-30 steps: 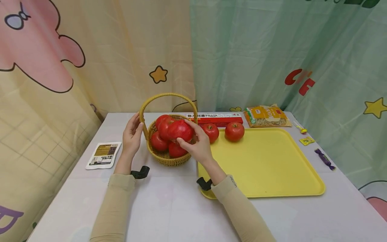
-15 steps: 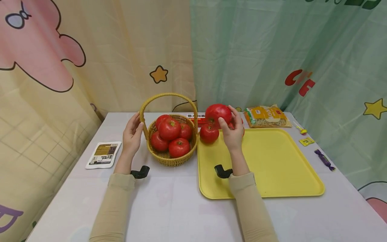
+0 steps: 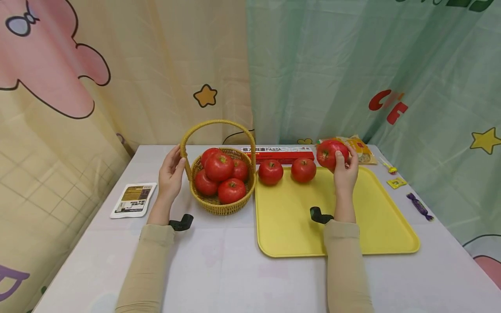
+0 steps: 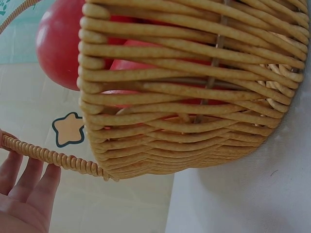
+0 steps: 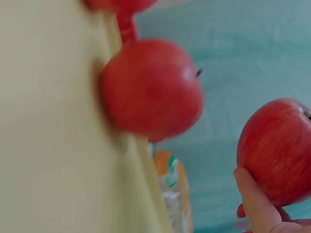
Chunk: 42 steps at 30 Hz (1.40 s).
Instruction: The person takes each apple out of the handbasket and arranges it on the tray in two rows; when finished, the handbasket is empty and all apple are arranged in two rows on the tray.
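My right hand grips a red apple above the far part of the yellow tray. In the right wrist view this apple shows its stem end, with a finger against its side. On the tray's far left stand two more apples, one at the corner and one beside it. My left hand holds the left side of the handle of a wicker basket. Several apples are heaped inside. In the left wrist view my fingers pass behind the handle.
Behind the tray lie a red pasta box and an orange-labelled noodle bag, partly hidden by the held apple. A lollipop, a yellow sweet and a purple sweet lie right of the tray. A white packet lies far left.
My right hand has carried the apple from over the basket rightward, past the two apples on the tray, to above the tray's far side. My left hand has stayed at the basket handle.
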Motion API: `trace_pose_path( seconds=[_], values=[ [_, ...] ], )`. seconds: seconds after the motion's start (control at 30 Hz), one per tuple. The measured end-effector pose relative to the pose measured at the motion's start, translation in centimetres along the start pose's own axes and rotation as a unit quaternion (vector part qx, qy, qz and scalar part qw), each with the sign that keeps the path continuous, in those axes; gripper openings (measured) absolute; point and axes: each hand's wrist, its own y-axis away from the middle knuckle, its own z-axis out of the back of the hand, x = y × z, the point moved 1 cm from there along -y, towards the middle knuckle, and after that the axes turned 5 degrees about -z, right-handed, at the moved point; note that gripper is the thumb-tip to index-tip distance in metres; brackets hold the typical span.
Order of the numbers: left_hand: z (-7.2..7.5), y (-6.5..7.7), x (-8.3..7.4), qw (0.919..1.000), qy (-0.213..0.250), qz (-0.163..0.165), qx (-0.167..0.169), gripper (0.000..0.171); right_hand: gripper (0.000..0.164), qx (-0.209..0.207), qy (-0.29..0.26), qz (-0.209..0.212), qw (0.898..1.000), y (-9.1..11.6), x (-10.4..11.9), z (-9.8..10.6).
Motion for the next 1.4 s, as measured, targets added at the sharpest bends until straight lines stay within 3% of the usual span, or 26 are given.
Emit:
trace_pose_path(
  seconds=[0.17, 0.33, 0.43, 0.63, 0.7, 0.83, 1.03, 1.13, 1.4],
  values=[
    [0.0, 0.0, -0.1, 1.0000, -0.003, 0.008, 0.000, 0.042, 0.053, 0.019, 0.062, -0.077, 0.995, -2.1, -1.6, 2.0],
    [0.0, 0.0, 0.0, 1.0000, -0.003, 0.009, 0.000, 0.042, 0.058, 0.052, 0.140, -0.101, 0.984, -3.9, -3.0, 3.2],
    [0.0, 0.0, 0.0, 1.0000, -0.001, 0.008, -0.002, 0.042, 0.061, 0.076, 0.150, -0.119, 0.979, -4.5, -3.6, 3.4],
    [0.0, 0.0, 0.0, 0.9999, 0.000, 0.011, -0.004, 0.042, 0.062, 0.103, 0.114, -0.157, 0.976, -5.3, -4.6, 3.4],
    [0.0, 0.0, 0.0, 0.9999, -0.003, 0.010, -0.004, 0.042, 0.060, 0.098, 0.119, -0.153, 0.976, -5.5, -4.8, 3.4],
    [0.0, 0.0, -0.1, 0.9999, -0.003, 0.010, -0.003, 0.042, 0.059, 0.077, 0.183, -0.125, 0.972, -5.9, -5.2, 3.7],
    [0.0, 0.1, -0.1, 0.9999, -0.001, 0.014, -0.004, 0.042, 0.060, 0.074, 0.249, -0.099, 0.961, -6.3, -5.5, 4.1],
    [-0.1, 0.0, -0.1, 0.9998, -0.005, 0.016, -0.004, 0.042, 0.062, 0.063, 0.243, -0.097, 0.963, -6.2, -5.6, 4.2],
    [-0.1, 0.0, 0.0, 0.9999, 0.003, 0.009, -0.003, 0.042, 0.065, 0.025, 0.156, -0.071, 0.985, -5.7, -5.6, 3.6]
  ],
)
